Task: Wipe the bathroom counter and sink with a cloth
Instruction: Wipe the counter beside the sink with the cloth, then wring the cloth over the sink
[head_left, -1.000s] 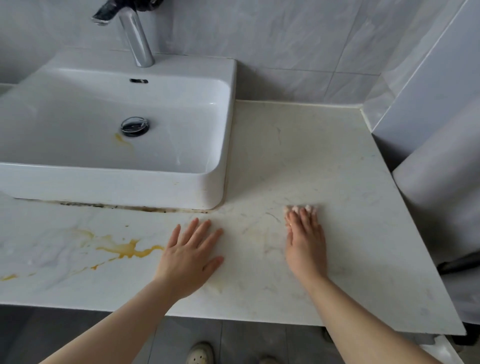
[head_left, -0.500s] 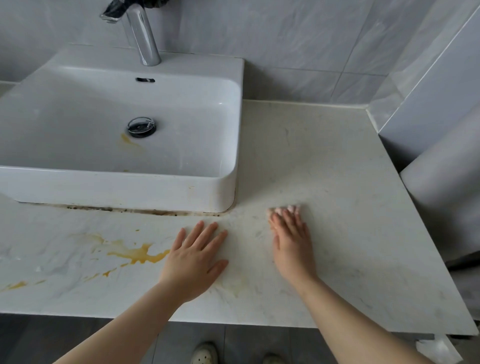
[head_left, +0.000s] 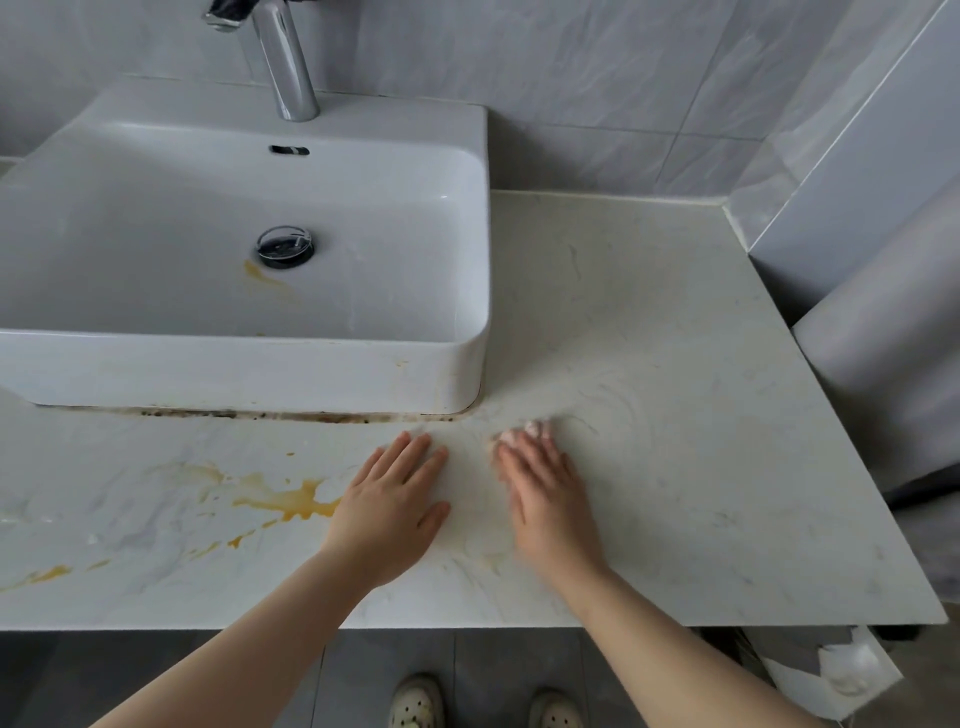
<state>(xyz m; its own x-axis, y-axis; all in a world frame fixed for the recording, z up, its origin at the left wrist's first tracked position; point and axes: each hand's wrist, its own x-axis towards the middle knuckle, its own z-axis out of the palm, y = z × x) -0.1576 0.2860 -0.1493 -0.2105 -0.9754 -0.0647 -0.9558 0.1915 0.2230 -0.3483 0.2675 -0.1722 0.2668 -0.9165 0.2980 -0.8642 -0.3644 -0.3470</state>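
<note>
The pale marble counter (head_left: 675, 364) carries a white rectangular sink (head_left: 260, 374) at the left. My right hand (head_left: 545, 504) lies flat on the counter just right of the sink's front corner and presses down a small pinkish-white cloth (head_left: 524, 431); only its edge shows past my fingertips. My left hand (head_left: 387, 509) rests flat beside it, fingers spread, holding nothing. A yellow-orange stain (head_left: 291, 504) spreads over the counter left of my left hand. A smaller yellow streak (head_left: 260, 275) lies in the basin below the drain (head_left: 285, 247).
A chrome faucet (head_left: 285, 67) stands at the back of the sink. Dark grime (head_left: 260, 414) lines the sink's base. Grey tiled walls close off the back and right. Torn white paper (head_left: 841, 670) hangs below the counter's right corner. My shoes (head_left: 415, 701) are on the floor.
My right hand has slid the cloth leftward across the counter, closer to my left hand and the sink corner. The left hand has stayed in place.
</note>
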